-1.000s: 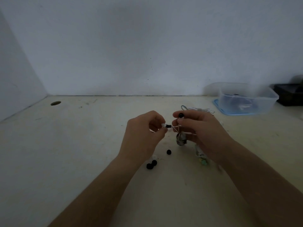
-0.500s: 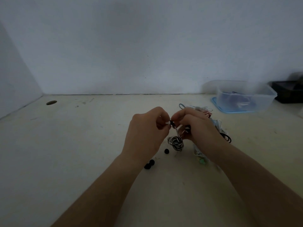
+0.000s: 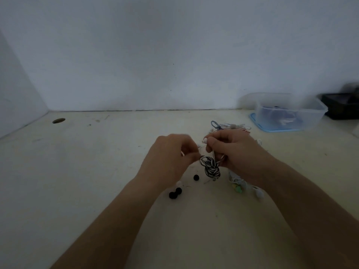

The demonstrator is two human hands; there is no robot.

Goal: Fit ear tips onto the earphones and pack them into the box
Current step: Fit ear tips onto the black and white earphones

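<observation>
A pale, cream-coloured worktop [image 3: 77,191] runs back to a plain white wall [image 3: 174,55], and a white side panel [image 3: 15,94] closes off its far left corner. Near that corner a small round hole [image 3: 58,120] is cut into the surface, with a few faint scuff marks [image 3: 97,120] just to its right. At the far right edge, against the wall, sits a blurred black tray [image 3: 342,107].

Earphones [image 3: 210,167]: cable striped black and white; bud white.
Tips [image 3: 196,177], loose, near centre: black.
Cables [image 3: 236,126], heaped, far of centre: mostly white, one loop blue.
Small piece [image 3: 237,188], near right: green and yellow.
Box [image 3: 318,113], far right: clear plastic.
Lid [image 3: 272,130], far right: light blue.
Tray [image 3: 342,108], far right edge: black.
Table [image 3: 97,171]: cream, with faint dark scuffs.
Wall [image 3: 174,45]: plain pale grey.
</observation>
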